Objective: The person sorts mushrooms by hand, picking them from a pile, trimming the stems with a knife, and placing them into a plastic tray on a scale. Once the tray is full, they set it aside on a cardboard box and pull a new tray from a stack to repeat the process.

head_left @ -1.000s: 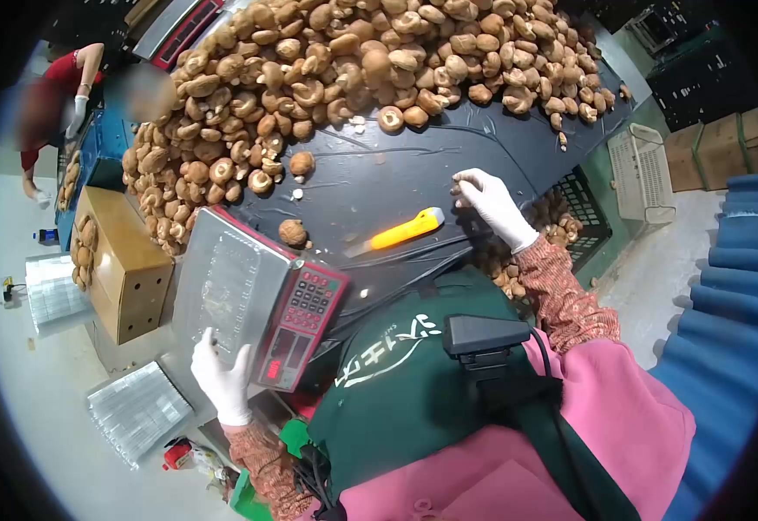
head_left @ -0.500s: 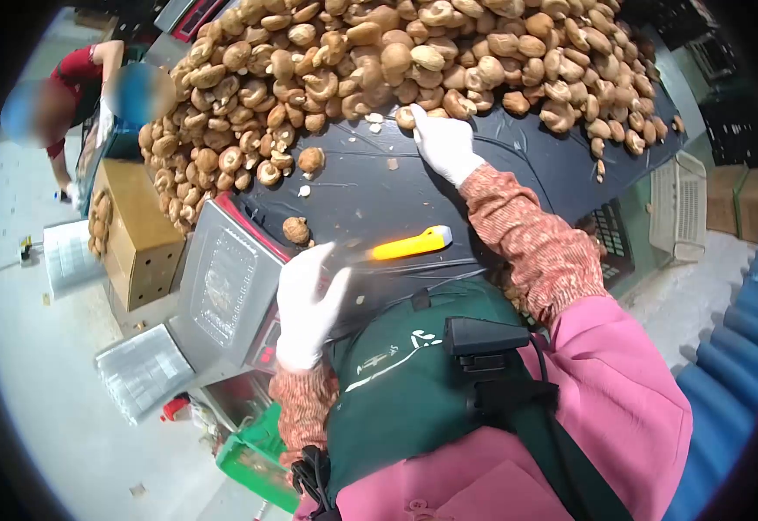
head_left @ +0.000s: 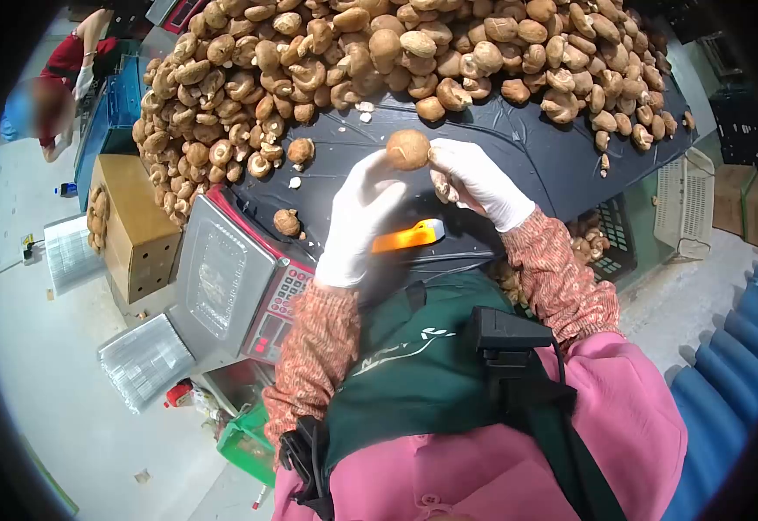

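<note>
A round brown shiitake mushroom (head_left: 408,149) is between my two gloved hands, above the black-covered table (head_left: 483,139). My right hand (head_left: 481,181) has its fingertips closed at the mushroom's right edge. A second brown and pale piece (head_left: 440,185) shows beneath those fingers, partly hidden. From the left, my left hand (head_left: 357,217) reaches up with its fingers at the mushroom's other edge and the thumb apart. Below the hands lies an orange-handled tool (head_left: 409,236), its left end hidden behind my left hand. Two loose mushrooms, one here (head_left: 287,222), sit left of my left hand.
A large heap of mushrooms (head_left: 379,52) covers the table's far side. A scale (head_left: 231,269) stands at the left, near a cardboard box (head_left: 136,234) and a green crate (head_left: 249,443). A white basket (head_left: 684,204) is at the right. Another person (head_left: 62,95) bends at far left.
My right hand has drawn back from the heap with a mushroom. My left hand has moved up and right to meet it. The other person has shifted.
</note>
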A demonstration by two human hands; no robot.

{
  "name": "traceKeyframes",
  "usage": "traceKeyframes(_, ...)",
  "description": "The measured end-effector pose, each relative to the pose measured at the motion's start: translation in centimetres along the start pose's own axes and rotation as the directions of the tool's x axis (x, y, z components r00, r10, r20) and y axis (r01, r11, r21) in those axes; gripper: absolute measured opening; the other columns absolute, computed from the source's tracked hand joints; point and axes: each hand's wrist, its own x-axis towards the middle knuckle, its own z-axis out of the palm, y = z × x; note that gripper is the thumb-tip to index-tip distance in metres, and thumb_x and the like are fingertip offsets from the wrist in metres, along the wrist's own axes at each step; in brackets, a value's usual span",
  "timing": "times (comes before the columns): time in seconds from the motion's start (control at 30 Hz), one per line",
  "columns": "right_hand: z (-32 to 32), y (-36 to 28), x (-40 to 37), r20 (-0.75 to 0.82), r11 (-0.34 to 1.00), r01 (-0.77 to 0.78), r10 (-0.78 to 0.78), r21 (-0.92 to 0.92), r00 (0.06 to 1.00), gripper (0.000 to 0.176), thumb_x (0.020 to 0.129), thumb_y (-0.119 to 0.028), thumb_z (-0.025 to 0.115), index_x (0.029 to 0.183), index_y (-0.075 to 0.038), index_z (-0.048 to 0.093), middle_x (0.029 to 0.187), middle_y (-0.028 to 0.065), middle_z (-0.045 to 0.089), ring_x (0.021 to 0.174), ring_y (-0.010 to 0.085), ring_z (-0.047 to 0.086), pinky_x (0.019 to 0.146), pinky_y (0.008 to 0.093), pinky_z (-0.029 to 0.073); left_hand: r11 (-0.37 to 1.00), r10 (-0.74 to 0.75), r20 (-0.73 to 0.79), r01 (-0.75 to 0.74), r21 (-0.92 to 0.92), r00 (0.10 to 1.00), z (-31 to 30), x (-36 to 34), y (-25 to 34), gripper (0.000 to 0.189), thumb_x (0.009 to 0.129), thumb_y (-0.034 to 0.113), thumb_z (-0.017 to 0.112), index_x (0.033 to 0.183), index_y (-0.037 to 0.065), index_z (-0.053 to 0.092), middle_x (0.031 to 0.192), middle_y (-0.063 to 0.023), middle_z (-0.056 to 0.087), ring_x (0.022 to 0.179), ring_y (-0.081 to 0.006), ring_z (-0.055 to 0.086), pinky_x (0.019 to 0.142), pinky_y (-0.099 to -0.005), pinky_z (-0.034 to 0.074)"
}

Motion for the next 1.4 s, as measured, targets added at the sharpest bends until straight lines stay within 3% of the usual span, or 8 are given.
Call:
traceKeyframes(0.3, -2.9, -4.4, -7.2, -0.04, 0.796, -0.164, 0.174, -0.583, 0.984, 0.024, 0.092, -0.027, 0.067, 0.098, -0.004, 0.066, 0.068, 0.0018, 0.061, 0.06, 0.0076, 0.055, 0.056, 0.0276, 0.046, 0.977, -0.192, 0.142, 0.176, 0.116, 0.971, 0.4, -1.5, -1.4, 0.037, 0.1, 0.019, 0.06, 0.13, -0.001, 0.059, 0.12, -0.0088, 0.066, 0.107, -0.0148, 0.062, 0.096, -0.0292, 0.049)
traceKeyframes(0.47, -4.6, -6.1, -9.6, -0.261, -0.338, -0.185, 0.196, -0.923, 0.945, 0.043, 0.08, -0.049, 0.072, 0.093, -0.008, 0.072, 0.073, 0.0137, 0.07, 0.072, 0.0353, 0.07, 0.069, 0.0431, 0.055, 0.964, -0.235, 0.175, 0.207, 0.166, 0.956, -0.5, -1.0, -5.6, 0.035, 0.098, 0.017, 0.063, 0.126, -0.004, 0.06, 0.116, -0.0133, 0.068, 0.108, -0.0184, 0.064, 0.096, -0.0315, 0.049)
traceKeyframes(0.57, -4.6, -4.2, -4.6, -0.171, 0.1, -0.146, -0.327, -0.984, 0.929, 0.033, 0.085, -0.03, 0.071, 0.111, -0.01, 0.066, 0.095, 0.0112, 0.07, 0.085, 0.0314, 0.069, 0.075, 0.0386, 0.055, 0.962, -0.228, 0.191, 0.191, 0.193, 0.955, -0.5, -0.7, -6.2, 0.035, 0.098, 0.018, 0.062, 0.125, -0.004, 0.061, 0.114, -0.0138, 0.069, 0.107, -0.0185, 0.065, 0.095, -0.0309, 0.05)
traceKeyframes(0.8, -7.6, -0.4, 5.7, 0.105, -0.089, 0.06, -0.69, -0.994, 0.716, 0.04, 0.087, -0.005, 0.068, 0.126, -0.007, 0.06, 0.107, 0.0112, 0.066, 0.091, 0.0304, 0.066, 0.082, 0.036, 0.055, 0.956, -0.195, 0.113, 0.163, 0.242, 0.974, -2.3, -1.4, -4.6, 0.032, 0.1, 0.016, 0.06, 0.126, -0.003, 0.06, 0.116, -0.0103, 0.068, 0.107, -0.0149, 0.063, 0.095, -0.0285, 0.049)
traceKeyframes(0.9, -6.2, -3.0, 3.0, -0.343, 0.913, 0.016, -0.169, -0.407, 0.924, 0.03, 0.097, -0.018, 0.064, 0.121, -0.001, 0.064, 0.102, 0.0074, 0.069, 0.084, 0.0131, 0.065, 0.075, 0.0277, 0.054, 0.96, -0.181, 0.071, 0.16, 0.229, 0.981, -2.8, -1.8, -4.9, 0.033, 0.099, 0.016, 0.061, 0.126, -0.003, 0.061, 0.115, -0.01, 0.068, 0.106, -0.0144, 0.064, 0.095, -0.0288, 0.049)
traceKeyframes(1.17, -1.0, -2.7, -1.9, -0.051, 0.973, 0.052, -0.042, 0.224, 0.998, 0.044, 0.099, -0.017, 0.062, 0.136, 0.004, 0.053, 0.114, 0.006, 0.064, 0.092, 0.0102, 0.062, 0.081, 0.0255, 0.052, 0.998, -0.061, 0.105, 0.058, 0.035, 0.993, -0.6, -2.1, -2.4, 0.05, 0.091, 0.012, 0.071, 0.136, 0.0, 0.052, 0.127, -0.0114, 0.062, 0.109, -0.0174, 0.062, 0.095, -0.0315, 0.051)
traceKeyframes(1.33, 2.6, -0.8, -2.0, 0.031, 0.994, -0.093, 0.091, 0.061, 0.995, 0.038, 0.098, -0.015, 0.06, 0.13, 0.004, 0.056, 0.111, 0.0068, 0.065, 0.088, 0.0113, 0.063, 0.078, 0.0255, 0.052, 0.777, 0.392, 0.078, -0.375, 0.505, 0.917, 0.0, -3.3, 0.3, 0.07, 0.083, 0.011, 0.079, 0.143, 0.001, 0.044, 0.131, -0.0127, 0.059, 0.105, -0.0208, 0.064, 0.093, -0.032, 0.053)
traceKeyframes(1.4, 4.8, -1.0, -2.3, -0.022, 0.998, -0.063, 0.062, -0.027, 0.998, 0.037, 0.098, -0.016, 0.061, 0.129, 0.004, 0.057, 0.108, 0.0065, 0.065, 0.086, 0.0105, 0.063, 0.078, 0.0254, 0.052, 0.981, 0.183, -0.034, -0.18, 0.078, 0.982, -0.7, -3.8, 0.4, 0.068, 0.084, 0.011, 0.078, 0.142, 0.0, 0.044, 0.13, -0.0133, 0.059, 0.104, -0.0212, 0.064, 0.093, -0.0326, 0.053)
